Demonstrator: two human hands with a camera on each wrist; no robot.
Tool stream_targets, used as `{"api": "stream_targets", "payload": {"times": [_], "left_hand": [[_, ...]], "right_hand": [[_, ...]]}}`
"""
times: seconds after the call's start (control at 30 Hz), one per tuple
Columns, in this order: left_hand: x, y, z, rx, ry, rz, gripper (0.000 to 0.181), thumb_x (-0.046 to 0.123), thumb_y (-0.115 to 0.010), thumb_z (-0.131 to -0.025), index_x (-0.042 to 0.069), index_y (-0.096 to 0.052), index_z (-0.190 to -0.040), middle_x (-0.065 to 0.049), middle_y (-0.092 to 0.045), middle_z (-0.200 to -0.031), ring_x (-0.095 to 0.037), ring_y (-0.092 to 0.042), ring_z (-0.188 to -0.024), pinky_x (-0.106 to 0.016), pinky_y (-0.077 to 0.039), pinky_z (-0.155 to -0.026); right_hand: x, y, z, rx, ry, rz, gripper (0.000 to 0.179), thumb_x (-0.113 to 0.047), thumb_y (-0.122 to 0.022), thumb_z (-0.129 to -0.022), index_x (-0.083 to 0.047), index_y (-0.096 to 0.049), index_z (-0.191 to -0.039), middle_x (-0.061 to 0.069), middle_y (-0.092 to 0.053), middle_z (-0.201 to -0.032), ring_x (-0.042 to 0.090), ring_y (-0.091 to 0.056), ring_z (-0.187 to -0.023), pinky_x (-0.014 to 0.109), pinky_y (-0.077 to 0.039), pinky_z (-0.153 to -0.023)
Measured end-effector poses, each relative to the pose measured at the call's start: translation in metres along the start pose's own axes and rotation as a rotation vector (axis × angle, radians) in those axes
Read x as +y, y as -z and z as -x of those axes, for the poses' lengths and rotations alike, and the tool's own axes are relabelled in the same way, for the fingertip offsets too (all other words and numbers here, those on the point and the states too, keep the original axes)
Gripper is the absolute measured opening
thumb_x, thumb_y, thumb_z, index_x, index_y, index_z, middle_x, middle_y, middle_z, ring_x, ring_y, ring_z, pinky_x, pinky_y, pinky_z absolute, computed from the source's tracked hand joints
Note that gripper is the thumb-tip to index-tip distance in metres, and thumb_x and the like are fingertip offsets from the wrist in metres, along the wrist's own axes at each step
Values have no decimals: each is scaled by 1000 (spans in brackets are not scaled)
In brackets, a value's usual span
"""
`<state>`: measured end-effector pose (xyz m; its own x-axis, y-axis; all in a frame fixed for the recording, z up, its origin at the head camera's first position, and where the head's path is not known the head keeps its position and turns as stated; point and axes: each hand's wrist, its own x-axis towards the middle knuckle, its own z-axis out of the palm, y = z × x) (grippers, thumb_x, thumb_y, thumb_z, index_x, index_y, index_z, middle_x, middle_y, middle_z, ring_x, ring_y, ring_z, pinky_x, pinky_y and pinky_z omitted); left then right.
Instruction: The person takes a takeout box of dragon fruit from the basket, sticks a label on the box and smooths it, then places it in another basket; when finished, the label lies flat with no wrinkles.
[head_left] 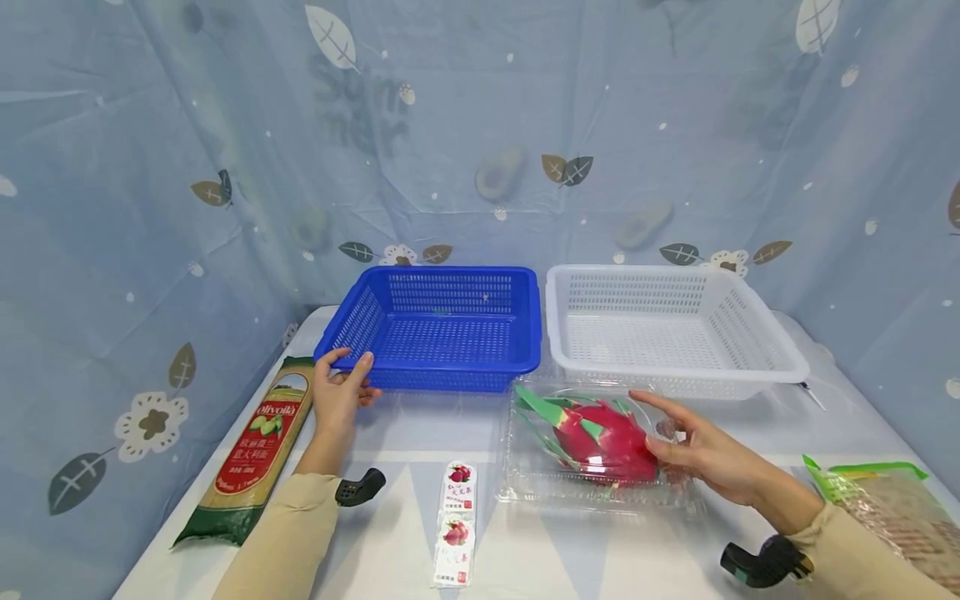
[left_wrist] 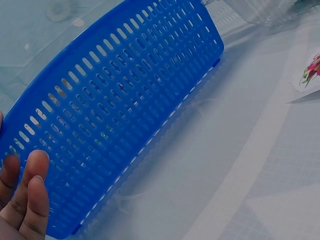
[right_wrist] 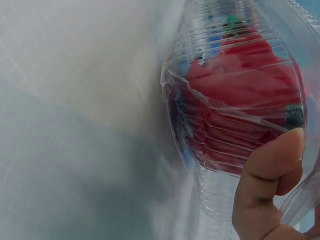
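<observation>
- Curtain [head_left: 450,108] with leaf prints, hanging behind the blue basket, perhaps to keep the setting plain.
- Cloth-covered tabletop [head_left: 393,429] beneath the blue basket, bearing everything else.
- White slotted plastic basket [head_left: 675,373], just right of the blue basket, the pair side by side with mouths upward, presumably so both stay within reach.
- Blue slotted plastic basket [head_left: 442,381], the landmark here, bare inside as far as the view shows.
- Clear clamshell box [head_left: 540,487], in front of the blue basket and to its right, probably kept close to the person for easy handling.
- Olivoilà spaghetti packet [head_left: 251,450], lying slantwise left of the blue basket and toward the person, seemingly out of the working area.
- Green-edged clear bag [head_left: 900,521], well right of the blue basket and nearer the person; its contents are unclear.
- Hands: the left [head_left: 341,392] is at the blue basket's front left corner, maybe steadying it, though I cannot tell whether it pinches the rim; the right [head_left: 708,454] grasps the clamshell's right end, thumb and fingers bracketing it, likely for control.
- Red dragon fruit [head_left: 603,446], inside the clamshell, right of and nearer than the blue basket.
- Strip of two dragon-fruit labels [head_left: 455,525], in front of the blue basket, pictures facing up, perhaps for easy reading.
</observation>
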<state>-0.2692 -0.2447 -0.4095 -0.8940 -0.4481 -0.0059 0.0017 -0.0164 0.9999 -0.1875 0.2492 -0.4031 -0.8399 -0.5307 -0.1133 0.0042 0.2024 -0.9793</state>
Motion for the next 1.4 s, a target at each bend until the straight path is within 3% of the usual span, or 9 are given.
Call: {"api": "stream_targets", "payload": {"times": [0.47, 0.7, 0.87, 1.1, 1.4], "left_hand": [[-3, -3, 1, 36, -43, 26, 50, 40, -72, -89, 23, -46, -128, 4, -61, -67, -8, -62, -47, -23, -51, -44], [-1, -3, 6, 47, -24, -8, 56, 42, -70, -90, 25, -42, -135, 5, -60, -70, -7, -63, -49, -23, -54, -49], [0, -5, 10, 30, -50, 19, 60, 39, -65, -94, 23, -36, -143, 8, -59, -71, -6, -63, -49, -23, -53, -49], [1, -7, 12, 3, -76, 52, 61, 40, -64, -94, 21, -35, -143, 6, -59, -71, -7, -62, -49, -22, -52, -48], [0, -4, 11, 6, -73, 14, 62, 42, -64, -93, 21, -35, -144, 0, -61, -76, -6, -62, -49, -23, -52, -49]], "right_hand": [[-2, 1, -2, 35, -82, 70, 66, -20, -53, -101, -26, -18, -157, 12, -26, -105, 12, -51, -69, 29, -47, -56], [-1, 2, -4, 34, -66, 101, 66, -20, -53, -102, -26, -19, -157, 10, -30, -99, 10, -49, -65, 30, -48, -54], [-6, 2, 1, 66, -89, 166, 67, -23, -56, -100, -27, -22, -157, 10, -31, -103, 9, -48, -69, 29, -46, -58], [-14, 1, 8, 81, -91, 262, 66, -24, -57, -100, -29, -24, -157, 16, -33, -107, 12, -51, -63, 34, -52, -57], [-18, -2, 8, 90, -124, 281, 67, -26, -58, -99, -31, -23, -156, 20, -37, -113, 15, -55, -65, 36, -53, -58]]}}
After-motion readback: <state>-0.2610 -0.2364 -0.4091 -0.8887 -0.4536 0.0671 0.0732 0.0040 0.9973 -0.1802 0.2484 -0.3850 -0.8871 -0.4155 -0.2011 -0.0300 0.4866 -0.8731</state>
